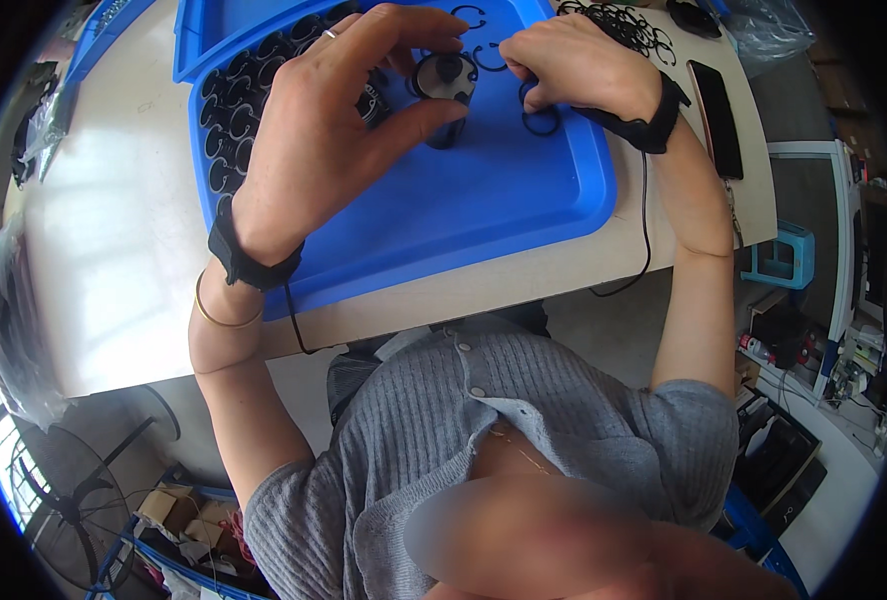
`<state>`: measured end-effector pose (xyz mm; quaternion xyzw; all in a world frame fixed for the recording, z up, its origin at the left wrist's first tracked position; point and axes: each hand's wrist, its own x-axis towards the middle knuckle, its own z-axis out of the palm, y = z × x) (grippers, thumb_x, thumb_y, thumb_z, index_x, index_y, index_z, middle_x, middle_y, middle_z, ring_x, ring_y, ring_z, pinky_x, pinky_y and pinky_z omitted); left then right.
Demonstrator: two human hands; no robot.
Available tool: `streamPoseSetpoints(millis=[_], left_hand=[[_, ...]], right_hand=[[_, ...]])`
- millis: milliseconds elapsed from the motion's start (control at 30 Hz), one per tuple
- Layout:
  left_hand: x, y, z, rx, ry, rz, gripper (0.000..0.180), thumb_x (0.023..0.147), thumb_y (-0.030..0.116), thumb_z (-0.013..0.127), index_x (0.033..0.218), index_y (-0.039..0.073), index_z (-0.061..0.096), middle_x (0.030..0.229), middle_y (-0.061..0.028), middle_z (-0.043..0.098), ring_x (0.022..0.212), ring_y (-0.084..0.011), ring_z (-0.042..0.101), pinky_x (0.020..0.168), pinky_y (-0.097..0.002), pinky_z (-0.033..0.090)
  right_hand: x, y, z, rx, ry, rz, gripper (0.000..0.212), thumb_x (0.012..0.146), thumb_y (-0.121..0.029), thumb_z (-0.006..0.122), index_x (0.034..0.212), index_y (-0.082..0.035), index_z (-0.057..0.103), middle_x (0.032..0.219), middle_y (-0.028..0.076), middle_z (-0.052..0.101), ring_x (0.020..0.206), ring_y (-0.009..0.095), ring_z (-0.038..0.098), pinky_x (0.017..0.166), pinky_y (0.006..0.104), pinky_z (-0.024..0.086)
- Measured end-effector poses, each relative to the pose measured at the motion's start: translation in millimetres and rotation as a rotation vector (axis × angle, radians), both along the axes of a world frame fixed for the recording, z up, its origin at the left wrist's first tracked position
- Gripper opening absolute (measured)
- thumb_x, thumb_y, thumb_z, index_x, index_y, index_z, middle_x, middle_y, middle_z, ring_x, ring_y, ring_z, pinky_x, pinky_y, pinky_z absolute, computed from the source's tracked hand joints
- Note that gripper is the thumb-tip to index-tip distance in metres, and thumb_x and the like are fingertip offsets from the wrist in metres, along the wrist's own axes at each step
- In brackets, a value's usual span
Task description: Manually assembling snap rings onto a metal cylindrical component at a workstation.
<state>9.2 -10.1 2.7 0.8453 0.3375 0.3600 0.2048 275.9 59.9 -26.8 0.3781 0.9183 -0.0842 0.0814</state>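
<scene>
My left hand (314,130) reaches over the blue tray (464,245) and grips a short black cylinder (446,78) with a silvery top face, thumb on its near side and fingers on its far side. A black retaining ring seems to lie against the top's right edge. To the right, my right hand (594,75) is closed with thumb and fingers bent down, pinching a thin black retaining ring (542,133) low over the tray. Several loose C-shaped rings, such as one open ring (472,14), lie between my hands. Part of the cylinder is hidden by my left fingers.
Rows of similar black cylinders (226,145) fill the tray's left side. Beyond its right edge lie a pile of black rings (629,30), a phone (716,120) and a plastic bag (759,35). Thin cords hang from both black wristbands. A blue stool (792,255) stands right.
</scene>
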Motion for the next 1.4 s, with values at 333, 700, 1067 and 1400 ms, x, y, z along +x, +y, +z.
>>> streamPoseSetpoints(millis=[333,700,1067,1400], left_hand=[[0.4,-0.8,1.8,-0.019,-0.014,-0.003,0.048,0.079,0.001,0.083,0.125,0.005,0.068,0.118,-0.0037,0.075,0.1,-0.0149,0.069,0.094,-0.0294,0.054],[0.7,-1.2,0.1,-0.028,0.001,0.005,0.047,0.08,0.002,0.082,0.124,0.005,0.069,0.117,-0.0051,0.076,0.101,-0.0163,0.071,0.094,-0.0306,0.055],[1.5,-1.0,-1.6,0.014,-0.038,-0.01,0.049,0.08,0.002,0.082,0.126,0.004,0.067,0.118,-0.0061,0.075,0.103,-0.017,0.071,0.095,-0.031,0.055],[0.3,-1.7,0.7,-0.035,0.002,-0.005,0.049,0.08,0.003,0.082,0.126,0.004,0.067,0.117,-0.0068,0.076,0.103,-0.0179,0.07,0.096,-0.0315,0.054]], right_hand=[[-0.9,-2.0,3.1,0.004,0.201,-0.015,0.021,0.085,-0.022,0.076,0.092,-0.005,0.065,0.091,0.011,0.07,0.097,0.031,0.068,0.086,0.045,0.047],[-13.4,-4.3,42.6,-0.08,0.317,-0.099,0.019,0.087,-0.016,0.075,0.09,0.0,0.065,0.081,0.016,0.07,0.08,0.034,0.07,0.074,0.0435,0.052],[-15.7,-8.3,50.3,-0.026,0.437,-0.063,0.018,0.088,-0.017,0.075,0.092,-0.001,0.067,0.083,0.016,0.071,0.082,0.033,0.069,0.077,0.0419,0.051],[-17.3,-11.5,50.2,-0.234,0.677,-0.137,0.017,0.092,-0.011,0.069,0.105,0.001,0.065,0.089,0.009,0.07,0.08,0.02,0.068,0.072,0.0339,0.053]])
